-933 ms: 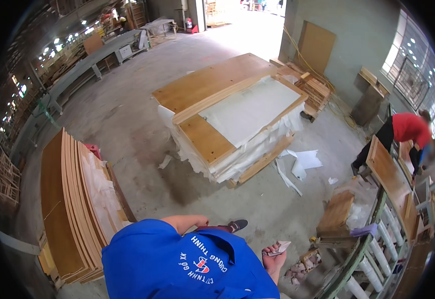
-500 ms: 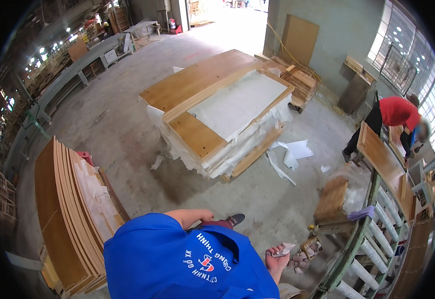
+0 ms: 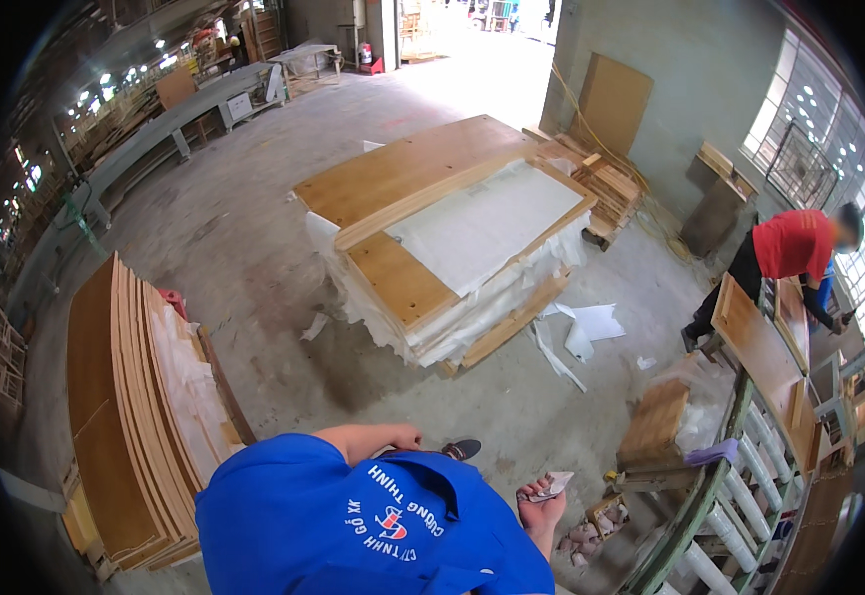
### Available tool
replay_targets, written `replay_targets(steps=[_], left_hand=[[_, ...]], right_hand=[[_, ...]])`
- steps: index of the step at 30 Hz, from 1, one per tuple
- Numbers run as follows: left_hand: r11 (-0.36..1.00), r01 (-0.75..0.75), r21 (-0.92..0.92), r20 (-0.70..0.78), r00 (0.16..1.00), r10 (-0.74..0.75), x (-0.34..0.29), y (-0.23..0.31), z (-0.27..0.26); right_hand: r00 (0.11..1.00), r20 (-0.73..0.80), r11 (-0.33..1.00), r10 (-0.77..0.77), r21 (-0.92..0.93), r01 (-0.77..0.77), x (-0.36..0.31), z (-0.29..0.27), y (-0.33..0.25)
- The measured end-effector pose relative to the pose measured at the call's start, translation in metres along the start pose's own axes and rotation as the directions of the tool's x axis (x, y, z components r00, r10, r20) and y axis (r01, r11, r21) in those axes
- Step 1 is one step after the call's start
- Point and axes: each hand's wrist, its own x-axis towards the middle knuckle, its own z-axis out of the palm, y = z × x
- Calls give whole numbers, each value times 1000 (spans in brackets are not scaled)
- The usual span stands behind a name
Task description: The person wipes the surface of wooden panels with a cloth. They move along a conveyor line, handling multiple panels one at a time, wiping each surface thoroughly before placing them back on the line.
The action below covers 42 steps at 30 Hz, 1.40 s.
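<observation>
My right hand (image 3: 539, 504) is closed around a folded piece of pale pinkish paper (image 3: 557, 483) and is held out beside my blue shirt. My left hand (image 3: 407, 436) hangs in front of my body at the end of a bent forearm. Its fingers are curled in, and nothing shows in them. Below and right of my right hand, crumpled pinkish pieces (image 3: 579, 540) lie on the floor beside a small box (image 3: 610, 516) holding similar scraps. Farther ahead stands a stack of brown wooden panels (image 3: 412, 164) with white foam sheeting (image 3: 497, 223) between them.
Curved wooden panels (image 3: 105, 397) stand in a stack on my left. To the right runs a green-framed roller conveyor (image 3: 720, 526), with a wooden panel (image 3: 754, 322) at its far end. Someone in red (image 3: 794, 243) bends there. Torn white sheets (image 3: 591, 327) lie on the floor.
My view has shifted, so the panel stack appears slightly lower and farther right. My right hand still holds the paper. The person in red has raised their head a little.
</observation>
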Motion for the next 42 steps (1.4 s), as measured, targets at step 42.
replay_targets(steps=[42], left_hand=[[988, -33, 149, 216, 976, 0, 72, 37, -30]], right_hand=[[968, -130, 948, -214, 209, 238, -2, -28, -43]])
